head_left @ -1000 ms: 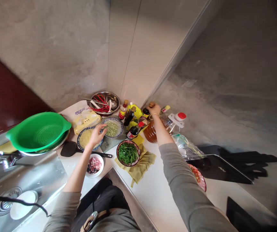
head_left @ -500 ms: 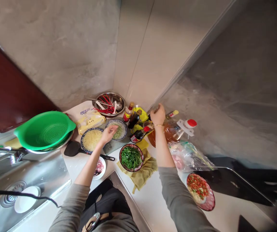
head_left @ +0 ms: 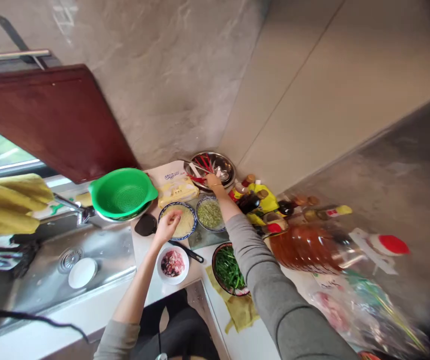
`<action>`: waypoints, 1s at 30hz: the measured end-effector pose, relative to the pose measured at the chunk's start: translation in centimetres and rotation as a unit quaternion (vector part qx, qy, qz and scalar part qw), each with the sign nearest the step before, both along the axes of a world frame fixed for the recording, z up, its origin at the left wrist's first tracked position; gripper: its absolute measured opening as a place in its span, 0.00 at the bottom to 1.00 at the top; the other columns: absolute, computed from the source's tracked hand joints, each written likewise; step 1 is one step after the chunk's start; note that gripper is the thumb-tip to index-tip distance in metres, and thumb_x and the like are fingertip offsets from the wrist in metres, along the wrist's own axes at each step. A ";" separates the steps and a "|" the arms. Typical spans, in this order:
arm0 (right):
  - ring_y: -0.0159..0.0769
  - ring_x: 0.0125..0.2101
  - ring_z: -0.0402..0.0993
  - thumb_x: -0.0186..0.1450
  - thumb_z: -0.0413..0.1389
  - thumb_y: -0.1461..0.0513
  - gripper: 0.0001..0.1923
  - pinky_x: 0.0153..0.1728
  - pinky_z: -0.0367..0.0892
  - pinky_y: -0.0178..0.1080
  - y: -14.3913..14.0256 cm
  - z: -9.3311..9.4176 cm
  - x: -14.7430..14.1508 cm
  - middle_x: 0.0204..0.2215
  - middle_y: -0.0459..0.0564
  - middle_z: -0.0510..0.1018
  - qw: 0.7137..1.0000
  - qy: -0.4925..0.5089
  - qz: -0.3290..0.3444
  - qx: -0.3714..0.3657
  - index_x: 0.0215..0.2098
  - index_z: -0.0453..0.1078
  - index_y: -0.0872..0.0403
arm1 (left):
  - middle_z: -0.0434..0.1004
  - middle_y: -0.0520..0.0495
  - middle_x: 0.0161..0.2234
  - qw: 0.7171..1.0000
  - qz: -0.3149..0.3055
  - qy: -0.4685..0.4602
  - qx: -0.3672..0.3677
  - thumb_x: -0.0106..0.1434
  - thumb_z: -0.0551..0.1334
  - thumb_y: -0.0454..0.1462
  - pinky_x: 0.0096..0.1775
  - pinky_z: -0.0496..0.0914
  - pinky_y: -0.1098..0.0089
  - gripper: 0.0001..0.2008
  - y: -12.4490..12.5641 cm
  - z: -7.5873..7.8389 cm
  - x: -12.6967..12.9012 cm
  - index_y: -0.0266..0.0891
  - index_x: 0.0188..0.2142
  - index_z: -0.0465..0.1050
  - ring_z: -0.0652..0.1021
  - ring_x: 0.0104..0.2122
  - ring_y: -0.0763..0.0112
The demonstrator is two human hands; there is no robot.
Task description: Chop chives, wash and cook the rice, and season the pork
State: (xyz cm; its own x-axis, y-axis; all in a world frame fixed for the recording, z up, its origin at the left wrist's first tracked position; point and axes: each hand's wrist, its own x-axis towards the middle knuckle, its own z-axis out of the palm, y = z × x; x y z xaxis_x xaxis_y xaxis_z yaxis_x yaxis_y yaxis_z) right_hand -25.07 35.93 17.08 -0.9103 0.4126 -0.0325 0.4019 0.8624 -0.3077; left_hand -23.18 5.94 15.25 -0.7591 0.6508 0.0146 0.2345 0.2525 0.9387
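head view: my right hand reaches into the round steel bowl of red-handled utensils at upper centre, fingers curled though whether on anything i cannot tell, so i'd pick one handle cleanly, my left hand loosely open over the blue-rimmed plate of pale shreds.

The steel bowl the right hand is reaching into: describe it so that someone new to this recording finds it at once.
Start at the green colander by the sink and go right along the wall, past the yellow packet. The steel bowl sits in the counter's back corner, with the right hand at its rim. It is the only bare metal bowl, and it holds red-handled utensils, not food.
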 end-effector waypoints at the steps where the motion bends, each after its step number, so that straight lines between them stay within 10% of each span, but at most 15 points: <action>1: 0.38 0.43 0.77 0.69 0.53 0.62 0.14 0.51 0.66 0.37 -0.1 0.0 -0.1 0.41 0.57 0.82 1.000 -0.007 0.003 0.006 0.47 0.79 0.55 | 0.82 0.39 0.43 1.000 0.021 0.001 0.004 0.63 0.60 0.47 0.45 0.75 0.62 0.17 -0.9 -0.1 -0.3 0.37 0.41 0.78 0.81 0.42 0.59; 7: 0.42 0.49 0.73 0.74 0.42 0.62 0.21 0.53 0.65 0.40 -0.4 -0.7 0.3 0.49 0.61 0.78 0.990 0.125 0.006 0.066 0.54 0.73 0.60 | 0.83 0.40 0.41 0.997 0.073 0.003 0.036 0.62 0.61 0.42 0.45 0.74 0.63 0.12 -2.5 -0.6 -1.0 0.37 0.39 0.79 0.81 0.42 0.60; 17: 0.44 0.52 0.73 0.74 0.42 0.62 0.21 0.53 0.65 0.40 -2.1 -1.7 -3.0 0.54 0.63 0.74 0.992 -0.068 0.058 0.085 0.56 0.72 0.58 | 0.83 0.40 0.43 0.998 0.025 -0.030 0.045 0.63 0.61 0.39 0.44 0.74 0.66 0.11 -1.8 -1.2 1.2 0.38 0.39 0.80 0.81 0.43 0.60; 30: 0.47 0.46 0.76 0.72 0.40 0.66 0.18 0.44 0.69 0.41 -3.1 2.3 -2.0 0.49 0.70 0.76 0.990 0.003 0.033 0.141 0.55 0.63 0.66 | 0.83 0.40 0.41 0.998 0.036 -0.002 0.054 0.64 0.58 0.36 0.43 0.75 0.64 0.11 -2.3 -1.2 1.0 0.37 0.39 0.79 0.82 0.41 0.61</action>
State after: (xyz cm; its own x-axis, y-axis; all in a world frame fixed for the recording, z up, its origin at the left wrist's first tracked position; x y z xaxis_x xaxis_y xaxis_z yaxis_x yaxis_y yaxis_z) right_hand -27.03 32.82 19.42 -0.9352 0.3449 0.0809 0.3414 0.9384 -0.0540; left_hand -22.17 3.65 14.00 -0.8036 0.5900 0.0788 0.2166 0.1665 0.9620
